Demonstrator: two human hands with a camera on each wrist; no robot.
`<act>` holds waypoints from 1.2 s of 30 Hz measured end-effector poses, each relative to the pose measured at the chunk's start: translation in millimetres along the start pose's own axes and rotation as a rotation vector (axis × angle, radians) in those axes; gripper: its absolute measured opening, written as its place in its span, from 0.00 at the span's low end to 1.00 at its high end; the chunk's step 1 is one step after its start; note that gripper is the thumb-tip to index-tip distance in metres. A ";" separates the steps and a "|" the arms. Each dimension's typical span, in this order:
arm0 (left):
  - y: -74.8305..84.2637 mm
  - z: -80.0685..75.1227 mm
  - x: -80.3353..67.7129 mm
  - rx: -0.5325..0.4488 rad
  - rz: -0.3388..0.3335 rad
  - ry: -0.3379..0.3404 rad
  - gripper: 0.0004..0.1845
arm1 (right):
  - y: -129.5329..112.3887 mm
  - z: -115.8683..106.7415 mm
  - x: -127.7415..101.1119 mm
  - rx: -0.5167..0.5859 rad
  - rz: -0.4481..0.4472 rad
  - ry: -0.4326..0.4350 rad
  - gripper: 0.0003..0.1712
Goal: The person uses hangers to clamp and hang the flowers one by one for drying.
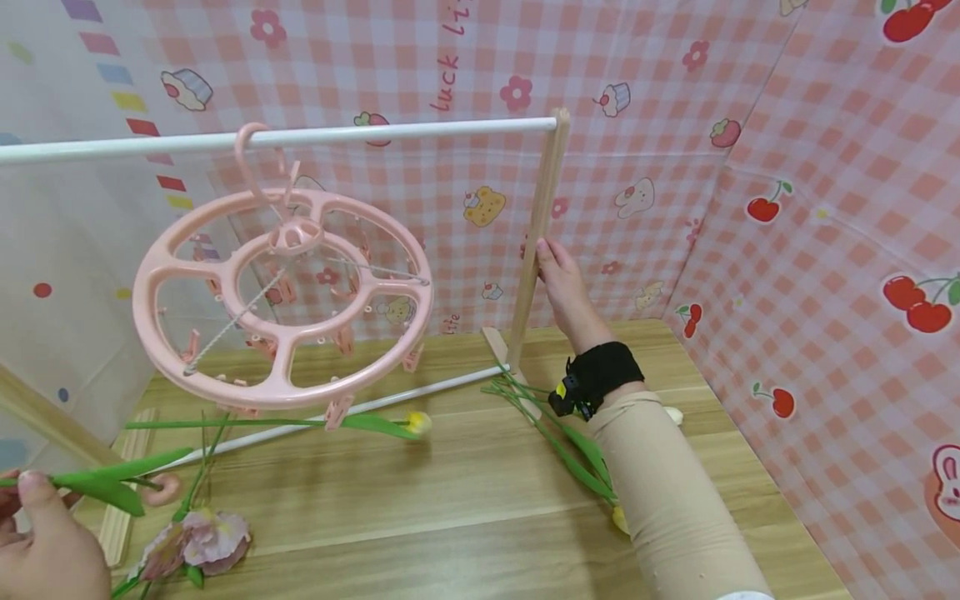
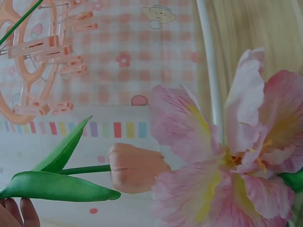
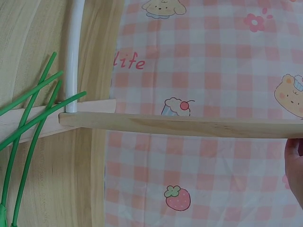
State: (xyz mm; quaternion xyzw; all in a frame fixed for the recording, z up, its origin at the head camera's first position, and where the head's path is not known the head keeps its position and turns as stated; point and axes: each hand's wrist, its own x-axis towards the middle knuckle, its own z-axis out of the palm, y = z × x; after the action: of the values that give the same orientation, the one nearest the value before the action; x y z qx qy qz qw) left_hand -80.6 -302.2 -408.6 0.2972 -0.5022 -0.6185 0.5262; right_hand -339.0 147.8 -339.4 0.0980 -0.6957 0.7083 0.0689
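the light, floppy tulip stem (image 1: 97,487) is pinched by the left hand (image 1: 45,542); the stiff wooden post (image 1: 536,242) is touched, perhaps gripped, by the right hand (image 1: 562,287).

The head view looks forward and down from above the wooden tabletop (image 1: 465,500), taking in the whole drying rack with its wooden post (image 1: 538,242) at 12 o'clock and the pink peg hanger (image 1: 281,300) at 10 o'clock. The left wrist view sits very close to a pink flower (image 2: 236,161), facing the backdrop, with the peg hanger (image 2: 42,56) at 10 o'clock; both things also show in the head view. The right wrist view is rolled sideways, close to the wooden post (image 3: 189,125), shared with the head view.
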 end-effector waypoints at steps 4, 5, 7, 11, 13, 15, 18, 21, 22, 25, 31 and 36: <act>2.6 2.3 -4.6 0.069 0.062 -0.006 0.10 | -0.7 -0.2 -0.1 0.005 -0.001 0.004 0.27; 3.7 3.2 -6.0 0.101 0.079 -0.010 0.11 | -0.8 -0.3 -0.1 0.004 0.000 0.005 0.27; 6.8 4.5 -9.0 0.081 0.086 -0.020 0.13 | -0.6 -0.5 0.0 0.009 0.003 0.008 0.27; 15.5 6.4 -16.3 -0.089 0.016 -0.052 0.16 | 0.1 -0.9 1.0 0.015 0.005 0.012 0.27; 18.6 6.9 -19.5 -0.158 -0.013 -0.061 0.17 | 0.2 -0.6 1.5 0.018 0.003 0.016 0.27; 20.5 7.3 -21.8 -0.173 -0.014 -0.066 0.18 | -0.3 -0.2 1.5 0.019 0.004 0.016 0.27; 21.5 7.7 -23.8 -0.157 0.002 -0.063 0.16 | -1.2 0.9 1.1 0.019 0.005 0.020 0.26; 20.9 7.2 -24.4 -0.123 0.027 -0.044 0.13 | -1.6 1.4 0.6 0.016 0.008 0.022 0.26; 20.0 7.2 -24.1 -0.094 0.047 -0.040 0.12 | -1.5 1.6 0.6 0.014 0.007 0.024 0.26; 18.7 7.0 -24.4 -0.085 0.072 -0.033 0.13 | -1.1 1.4 0.4 0.015 0.001 0.022 0.26; 14.3 6.1 -22.4 -0.118 0.087 -0.027 0.15 | -0.2 1.6 0.3 0.011 -0.008 0.027 0.26; 16.4 6.0 -24.4 -0.004 0.086 -0.019 0.10 | 0.7 2.2 0.0 0.004 -0.019 0.041 0.25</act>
State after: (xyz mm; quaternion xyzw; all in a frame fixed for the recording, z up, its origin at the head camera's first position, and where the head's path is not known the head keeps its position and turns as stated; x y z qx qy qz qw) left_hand -73.6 -276.1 -395.2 0.2685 -0.5181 -0.5991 0.5482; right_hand -339.2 145.6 -340.0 0.0900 -0.6917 0.7109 0.0895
